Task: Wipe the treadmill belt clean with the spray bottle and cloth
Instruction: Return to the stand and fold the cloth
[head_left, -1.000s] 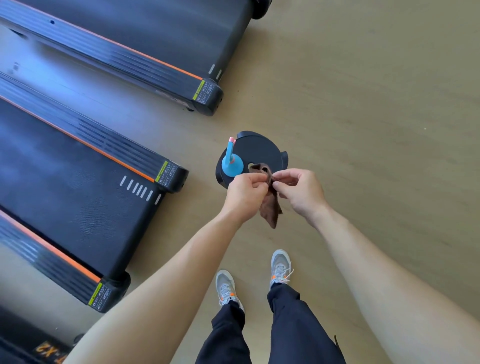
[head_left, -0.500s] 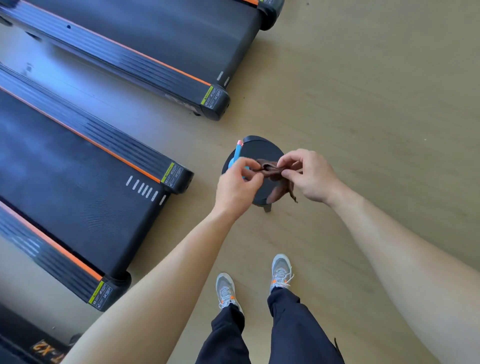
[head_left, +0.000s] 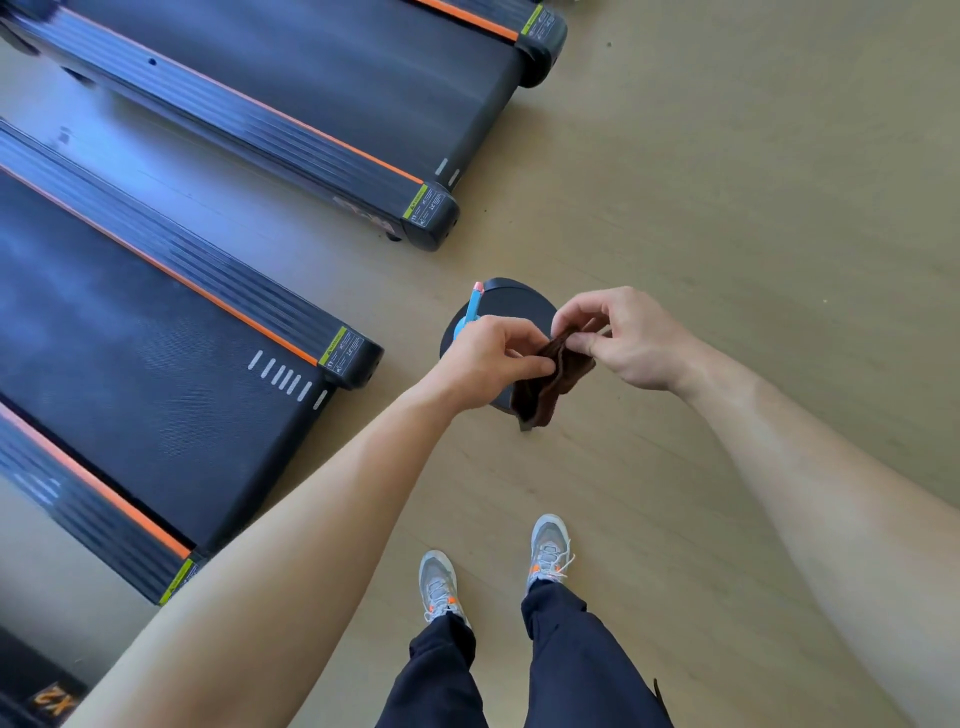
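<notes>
A brown cloth hangs folded between my two hands above a round black stool. My left hand pinches its left edge and my right hand pinches its upper right edge. A blue spray bottle with a pink tip stands on the stool, mostly hidden behind my left hand. The near treadmill's black belt lies to the left, flanked by orange-striped side rails.
A second treadmill lies farther back, its rear end near the stool. My two feet in grey shoes stand on the wooden floor, which stretches to the right.
Both hands have drawn a little apart and spread the cloth wider; my right hand moved right. The view tilted slightly, showing more of the far treadmill.
</notes>
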